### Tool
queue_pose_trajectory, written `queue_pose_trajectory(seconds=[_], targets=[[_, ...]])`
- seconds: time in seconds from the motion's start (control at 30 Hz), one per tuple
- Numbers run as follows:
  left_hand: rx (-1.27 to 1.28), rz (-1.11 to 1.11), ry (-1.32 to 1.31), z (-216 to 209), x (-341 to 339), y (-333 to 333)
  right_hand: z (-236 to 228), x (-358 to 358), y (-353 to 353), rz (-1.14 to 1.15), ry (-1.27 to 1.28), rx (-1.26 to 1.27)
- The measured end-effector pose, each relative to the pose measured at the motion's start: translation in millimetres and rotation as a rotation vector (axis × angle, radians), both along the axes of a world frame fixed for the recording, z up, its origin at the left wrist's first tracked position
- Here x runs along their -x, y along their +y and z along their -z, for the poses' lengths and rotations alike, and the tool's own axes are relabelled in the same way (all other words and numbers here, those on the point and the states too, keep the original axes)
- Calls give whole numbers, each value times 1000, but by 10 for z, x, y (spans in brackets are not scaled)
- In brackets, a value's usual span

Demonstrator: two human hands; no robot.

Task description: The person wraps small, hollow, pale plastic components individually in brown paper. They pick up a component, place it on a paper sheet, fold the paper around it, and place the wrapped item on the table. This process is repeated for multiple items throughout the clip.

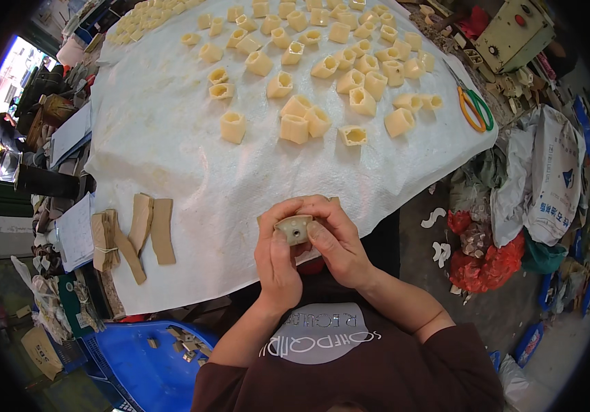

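Note:
Close to my body, at the near edge of the white-covered table (pixel 171 233), both hands grip one small pale block with a round dark hole (pixel 296 231). My left hand (pixel 276 264) is closed around its left side, the thumb pressed against it. From the right, my right hand (pixel 342 253) wraps over the block, its thumb on the face with the hole. Fingers hide the block's far side. Beyond my hands stand many hollow cream-coloured pieces (pixel 294 128), open at the ends. To the left lie several brown strips (pixel 163 231), some tied in a bundle (pixel 103 240).
Scissors with orange and green handles (pixel 474 110) lie at the table's right edge. A blue bin (pixel 140 350) with brown scraps stands at lower left. Right of the table are red bags (pixel 491 264) and a white sack (pixel 554 185). A beige machine box (pixel 515 34) sits far right.

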State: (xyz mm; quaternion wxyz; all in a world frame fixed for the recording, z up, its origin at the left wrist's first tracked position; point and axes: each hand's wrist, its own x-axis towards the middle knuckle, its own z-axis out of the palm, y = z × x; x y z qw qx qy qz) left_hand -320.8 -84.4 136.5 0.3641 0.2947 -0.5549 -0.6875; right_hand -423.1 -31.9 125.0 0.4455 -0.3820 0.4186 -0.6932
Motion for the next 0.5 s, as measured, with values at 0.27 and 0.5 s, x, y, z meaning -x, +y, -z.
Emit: queue_pose_trajectory(seconds=[0.27, 0.5], targets=[[-149, 2, 73, 49, 46, 25, 14, -99, -7, 154, 57, -38], [-337, 64, 139, -88, 31, 0, 35, -32, -9, 71, -74, 2]])
